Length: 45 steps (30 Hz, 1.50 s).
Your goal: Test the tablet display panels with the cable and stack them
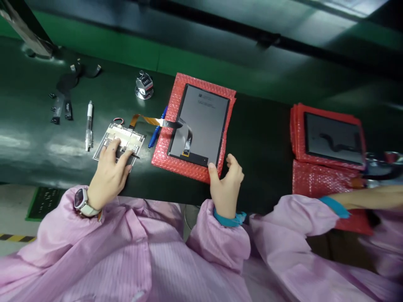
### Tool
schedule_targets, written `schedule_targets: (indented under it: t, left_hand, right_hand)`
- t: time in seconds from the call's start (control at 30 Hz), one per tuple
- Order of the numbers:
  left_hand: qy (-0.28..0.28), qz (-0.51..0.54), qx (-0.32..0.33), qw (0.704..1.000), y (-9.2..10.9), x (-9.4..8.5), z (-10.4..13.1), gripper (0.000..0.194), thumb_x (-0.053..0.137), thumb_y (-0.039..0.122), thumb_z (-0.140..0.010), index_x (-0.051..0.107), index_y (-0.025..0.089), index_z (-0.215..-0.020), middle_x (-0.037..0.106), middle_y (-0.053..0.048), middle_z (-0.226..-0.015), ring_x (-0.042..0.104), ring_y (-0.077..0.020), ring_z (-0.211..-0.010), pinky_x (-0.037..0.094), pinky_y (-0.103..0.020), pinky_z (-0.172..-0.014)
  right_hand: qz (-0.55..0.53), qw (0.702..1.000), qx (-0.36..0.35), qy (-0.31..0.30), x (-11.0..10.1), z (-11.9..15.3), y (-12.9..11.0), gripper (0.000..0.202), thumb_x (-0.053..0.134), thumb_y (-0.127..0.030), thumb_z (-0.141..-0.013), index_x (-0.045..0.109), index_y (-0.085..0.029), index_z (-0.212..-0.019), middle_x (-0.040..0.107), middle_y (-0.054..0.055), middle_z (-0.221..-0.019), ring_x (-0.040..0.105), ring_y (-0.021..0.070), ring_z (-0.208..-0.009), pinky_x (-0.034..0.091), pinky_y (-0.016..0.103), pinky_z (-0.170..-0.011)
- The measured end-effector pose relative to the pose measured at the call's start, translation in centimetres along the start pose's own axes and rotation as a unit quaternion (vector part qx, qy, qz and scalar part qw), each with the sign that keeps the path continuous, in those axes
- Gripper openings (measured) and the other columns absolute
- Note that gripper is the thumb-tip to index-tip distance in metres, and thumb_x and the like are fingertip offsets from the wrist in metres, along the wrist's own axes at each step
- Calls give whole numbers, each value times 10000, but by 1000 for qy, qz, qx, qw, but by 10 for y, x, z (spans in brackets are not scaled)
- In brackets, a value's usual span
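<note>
My left hand lies on a small circuit board, its fingers apart and resting on the lower part of the board. From the board's top edge an orange and black flex cable runs across to a grey display panel. The panel lies back side up on red bubble wrap. At the panel's lower right corner, my right hand has its thumb touching the edge, with the other fingers loosely curled and apart from the thumb. A blue pen lies between board and wrap, partly under the cable.
A white pen, a metal tally counter and several black flex cables lie on the dark green table. At right, another panel sits on stacked red bubble wrap, near a co-worker's arm.
</note>
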<state>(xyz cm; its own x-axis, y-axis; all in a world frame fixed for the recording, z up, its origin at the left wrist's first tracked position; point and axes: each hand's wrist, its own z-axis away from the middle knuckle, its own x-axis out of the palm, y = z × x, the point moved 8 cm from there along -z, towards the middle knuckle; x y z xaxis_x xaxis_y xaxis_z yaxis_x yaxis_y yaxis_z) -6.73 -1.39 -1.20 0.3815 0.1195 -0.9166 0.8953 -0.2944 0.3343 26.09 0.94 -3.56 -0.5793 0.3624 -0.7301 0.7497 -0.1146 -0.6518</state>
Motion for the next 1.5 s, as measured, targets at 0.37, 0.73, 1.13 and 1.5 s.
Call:
schedule_targets:
  t: [0.37,0.73,1.13,1.5]
  left_hand:
    - [63,-37,-33,997,3,5,-1,273,552,246,-1007,630,175,-1258,330,-238,-1553,339,-427,-1469,371,-632,-1150]
    - [76,-70,-3,995,6,3,1,291,503,190,-1023,679,159,-1253,344,-268,-1550,382,-436,-1441,401,-641,-1110]
    - [61,-87,0,994,7,6,2,321,501,153,-1013,671,178,-1284,369,-242,-1567,325,-432,-1482,398,-659,-1120]
    - [88,57,44,994,36,1,-13,377,443,128,-1024,487,122,-1398,496,-234,-1455,463,-330,-1411,420,-567,-1163]
  right_hand:
    - [13,999,-39,33,15,11,6,594,454,-578,-969,560,-150,-1366,604,191,-1329,515,308,-1258,363,536,-1125]
    - [6,998,-43,37,15,11,4,640,456,-594,-972,590,-96,-1352,620,211,-1318,516,313,-1262,375,522,-1122]
    - [5,999,-28,35,15,11,7,648,465,-619,-960,595,-120,-1351,622,194,-1320,519,309,-1244,384,521,-1116]
    - [-23,999,-36,30,16,9,-1,522,486,-554,-961,622,-153,-1267,637,169,-1281,535,295,-1252,386,505,-1117]
